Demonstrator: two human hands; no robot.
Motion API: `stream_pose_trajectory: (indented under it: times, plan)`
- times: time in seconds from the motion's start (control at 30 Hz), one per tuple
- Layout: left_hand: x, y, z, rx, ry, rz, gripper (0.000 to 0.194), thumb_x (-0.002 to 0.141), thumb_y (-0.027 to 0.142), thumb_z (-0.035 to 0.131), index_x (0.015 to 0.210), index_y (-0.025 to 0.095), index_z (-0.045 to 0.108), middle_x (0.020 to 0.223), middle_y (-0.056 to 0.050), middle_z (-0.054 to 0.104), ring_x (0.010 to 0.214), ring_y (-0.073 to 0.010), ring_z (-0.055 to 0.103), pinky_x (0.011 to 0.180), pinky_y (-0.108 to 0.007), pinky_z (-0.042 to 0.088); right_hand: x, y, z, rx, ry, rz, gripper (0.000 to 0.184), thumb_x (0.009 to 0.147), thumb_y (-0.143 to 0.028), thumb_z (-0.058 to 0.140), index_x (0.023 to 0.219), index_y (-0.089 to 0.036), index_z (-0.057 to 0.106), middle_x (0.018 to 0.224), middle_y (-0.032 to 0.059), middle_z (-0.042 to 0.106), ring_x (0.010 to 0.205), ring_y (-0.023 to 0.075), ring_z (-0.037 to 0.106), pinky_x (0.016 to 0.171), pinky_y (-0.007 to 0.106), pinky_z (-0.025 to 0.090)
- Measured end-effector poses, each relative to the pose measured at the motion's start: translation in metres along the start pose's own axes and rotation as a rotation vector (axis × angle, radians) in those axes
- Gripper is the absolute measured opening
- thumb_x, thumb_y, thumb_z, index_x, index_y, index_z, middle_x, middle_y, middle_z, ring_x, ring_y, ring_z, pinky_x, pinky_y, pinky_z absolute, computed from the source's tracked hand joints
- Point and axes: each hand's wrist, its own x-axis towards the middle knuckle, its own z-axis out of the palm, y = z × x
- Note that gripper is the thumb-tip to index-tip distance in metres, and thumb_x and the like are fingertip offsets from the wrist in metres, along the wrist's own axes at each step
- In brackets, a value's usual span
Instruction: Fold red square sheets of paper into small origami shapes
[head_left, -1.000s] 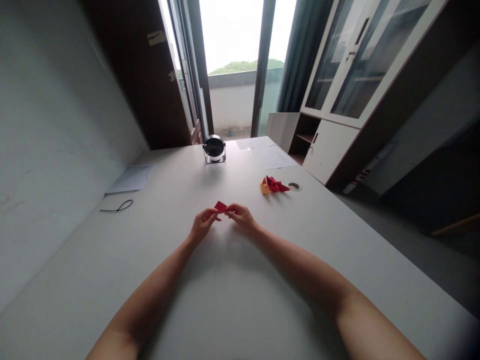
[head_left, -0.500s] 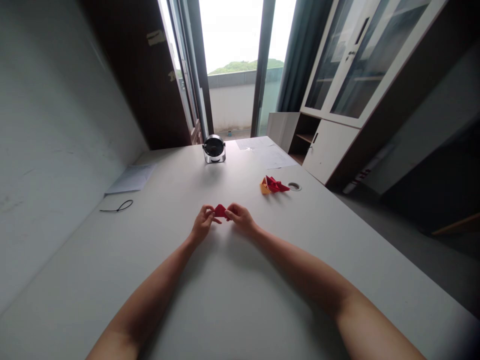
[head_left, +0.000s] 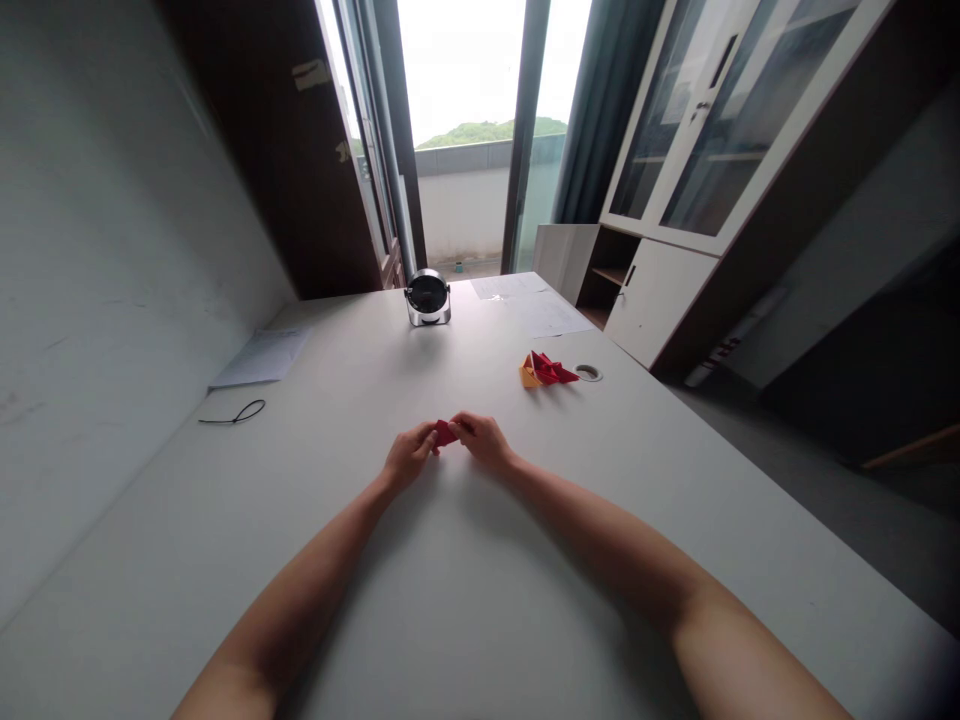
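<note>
A small folded piece of red paper (head_left: 445, 433) is pinched between both my hands over the middle of the white table (head_left: 465, 600). My left hand (head_left: 409, 456) grips its left side with curled fingers. My right hand (head_left: 482, 439) grips its right side, fingers closed over it. Most of the paper is hidden by my fingertips.
A little pile of folded red and orange paper pieces (head_left: 547, 370) lies to the right, beside a round cable hole (head_left: 589, 373). A small desk fan (head_left: 428, 297) stands at the far edge. Paper sheets (head_left: 262, 357) and a black cord (head_left: 234, 413) lie on the left. Cabinets stand to the right.
The red paper has been folded smaller and drawn down between my fingers. Both hands have closed in toward each other and dropped slightly toward the table.
</note>
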Motion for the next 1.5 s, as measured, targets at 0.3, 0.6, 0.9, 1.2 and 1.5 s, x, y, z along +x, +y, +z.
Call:
stream_pose_trajectory:
  times: [0.3,0.6,0.9,1.2,1.5]
  plan:
    - [0.000,0.003,-0.001,0.104,0.053,0.003,0.035,0.091,0.046,0.053,0.093,0.018,0.075,0.076,-0.002,0.072,0.068,-0.0155,0.061,0.061,-0.024,0.043,-0.004,-0.005,0.000,-0.124,-0.074,-0.104,0.023,0.092,-0.033,0.055,0.086,-0.019,0.072,0.067,-0.0008,0.065,0.060,0.0112,0.053,0.061,0.022,0.036]
    - [0.002,0.003,-0.003,-0.074,0.074,-0.021,0.036,0.087,0.050,0.060,0.087,0.016,0.073,0.079,-0.003,0.072,0.072,-0.0165,0.063,0.068,-0.025,0.047,-0.004,-0.007,0.002,-0.084,-0.085,-0.057,0.023,0.089,-0.035,0.056,0.080,-0.017,0.069,0.062,-0.0028,0.058,0.057,0.0099,0.045,0.058,0.022,0.033]
    - [0.003,0.001,-0.004,-0.177,0.068,-0.035,0.031,0.086,0.046,0.064,0.087,0.016,0.071,0.082,-0.005,0.070,0.075,-0.0166,0.063,0.070,-0.027,0.049,-0.003,-0.004,0.002,-0.032,-0.143,-0.057,0.030,0.091,-0.038,0.053,0.068,-0.019,0.060,0.057,-0.0043,0.052,0.054,0.0097,0.039,0.055,0.022,0.031]
    - [0.005,0.001,-0.003,-0.236,0.088,-0.043,0.034,0.084,0.049,0.065,0.085,0.015,0.068,0.068,-0.001,0.063,0.060,-0.0125,0.054,0.057,-0.024,0.042,-0.002,-0.003,0.001,0.079,-0.075,0.003,0.033,0.090,-0.045,0.053,0.073,-0.019,0.061,0.060,-0.0023,0.057,0.055,0.0108,0.045,0.055,0.023,0.034]
    - [0.006,-0.009,0.001,-0.368,-0.008,-0.046,0.033,0.086,0.048,0.063,0.086,0.014,0.063,0.066,-0.001,0.063,0.059,-0.0128,0.058,0.057,-0.025,0.045,-0.001,-0.007,-0.002,0.194,-0.117,0.023,0.031,0.090,-0.043,0.054,0.075,-0.017,0.061,0.061,-0.0009,0.057,0.056,0.0109,0.049,0.054,0.023,0.036]
